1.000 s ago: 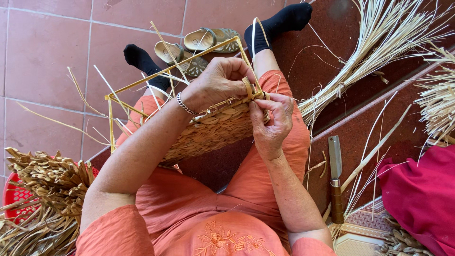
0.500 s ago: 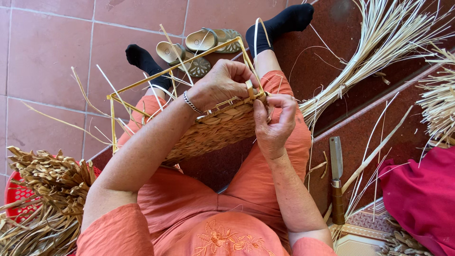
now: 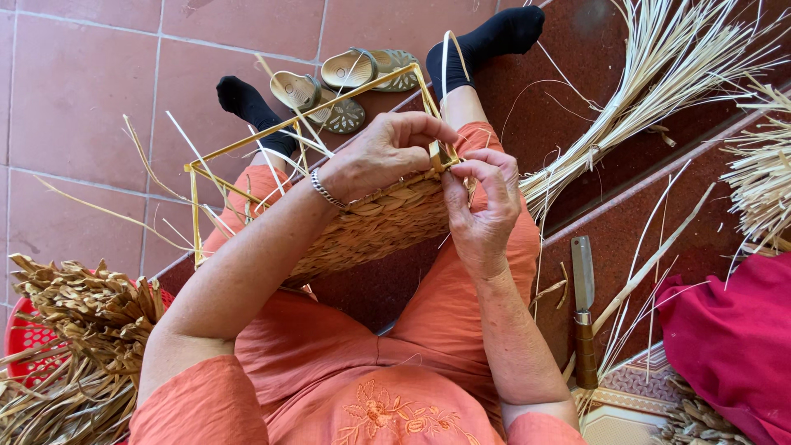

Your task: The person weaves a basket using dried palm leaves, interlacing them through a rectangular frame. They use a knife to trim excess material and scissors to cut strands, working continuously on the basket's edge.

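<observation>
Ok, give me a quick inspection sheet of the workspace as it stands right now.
Surface: reddish floor tiles with a darker red step on the right.
Job's things: half-woven basket on a yellow wire frame, resting across the person's lap.
Clutter: knife, pair of sandals, loose straw bundle, dried plaited fibre over a red plastic basket, red cloth.
Grippers: left hand and right hand both pinch weaving strands at the frame's corner.
Cables: nothing seen.
Surroundings: the person's own black-socked feet; nobody else in view.
</observation>
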Motion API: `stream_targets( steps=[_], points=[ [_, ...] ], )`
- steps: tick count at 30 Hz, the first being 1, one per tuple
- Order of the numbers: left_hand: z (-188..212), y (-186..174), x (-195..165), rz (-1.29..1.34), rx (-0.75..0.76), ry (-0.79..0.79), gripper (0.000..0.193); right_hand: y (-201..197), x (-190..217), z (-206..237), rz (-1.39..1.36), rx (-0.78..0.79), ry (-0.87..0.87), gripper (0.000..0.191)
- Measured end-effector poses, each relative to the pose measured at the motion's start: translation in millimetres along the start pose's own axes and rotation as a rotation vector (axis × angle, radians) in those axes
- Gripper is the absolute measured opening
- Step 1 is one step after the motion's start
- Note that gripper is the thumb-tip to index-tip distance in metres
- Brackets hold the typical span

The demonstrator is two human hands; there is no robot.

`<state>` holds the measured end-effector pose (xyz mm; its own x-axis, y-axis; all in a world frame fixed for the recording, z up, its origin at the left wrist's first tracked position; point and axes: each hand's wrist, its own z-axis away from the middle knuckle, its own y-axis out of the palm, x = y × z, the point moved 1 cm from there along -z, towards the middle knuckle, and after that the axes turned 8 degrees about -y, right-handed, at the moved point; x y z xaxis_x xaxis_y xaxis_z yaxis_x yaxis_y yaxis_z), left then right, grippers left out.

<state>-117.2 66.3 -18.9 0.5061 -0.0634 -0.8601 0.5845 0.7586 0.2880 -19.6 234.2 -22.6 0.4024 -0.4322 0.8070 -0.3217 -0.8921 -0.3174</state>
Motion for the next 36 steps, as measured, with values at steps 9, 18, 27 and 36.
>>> stream_targets(
  steps=[9,18,27,36],
  points=[
    [12,13,-6,-0.170,-0.124,0.131,0.048,-5,-17,9,-0.067,0.036,0.007,0.011],
    [20,23,-7,-0.618,-0.373,0.280,0.009,-46,-9,35,-0.325,-0.005,0.156,0.014],
    [34,48,-18,-0.831,-0.458,0.567,0.014,-37,6,-6,-0.658,-0.092,0.263,0.009],
    [6,23,-12,-0.611,-0.460,0.166,0.020,-16,0,-30,-0.324,0.020,0.169,0.014]
  ],
)
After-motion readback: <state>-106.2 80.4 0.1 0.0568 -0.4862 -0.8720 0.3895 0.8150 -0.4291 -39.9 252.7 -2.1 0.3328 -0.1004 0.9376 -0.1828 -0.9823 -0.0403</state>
